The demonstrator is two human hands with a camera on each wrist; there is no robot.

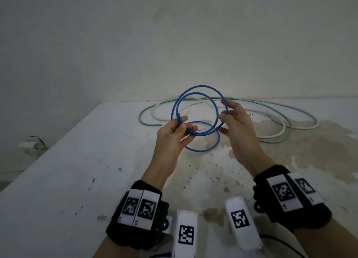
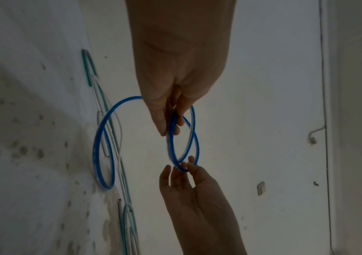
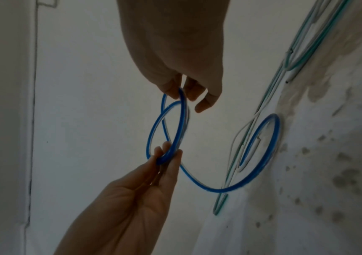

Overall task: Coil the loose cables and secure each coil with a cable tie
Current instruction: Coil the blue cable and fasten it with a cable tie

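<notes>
A blue cable (image 1: 201, 87) is held up above the white table (image 1: 77, 170), wound into two upper loops, with a smaller loop hanging below them. My left hand (image 1: 184, 125) pinches the loops at their lower left between thumb and fingers. My right hand (image 1: 223, 112) pinches the right side of the coil. In the left wrist view the left hand (image 2: 171, 127) grips the blue cable (image 2: 98, 138) from above. In the right wrist view the right hand (image 3: 182, 96) pinches the top of the blue cable (image 3: 219, 190).
A green cable (image 1: 139, 118) and a white cable (image 1: 153, 112) lie in loose, overlapping curves at the back of the table, by the wall. The table's right half is stained brown. Its left edge runs diagonally, with a small fitting (image 1: 31, 143) low on the wall beyond.
</notes>
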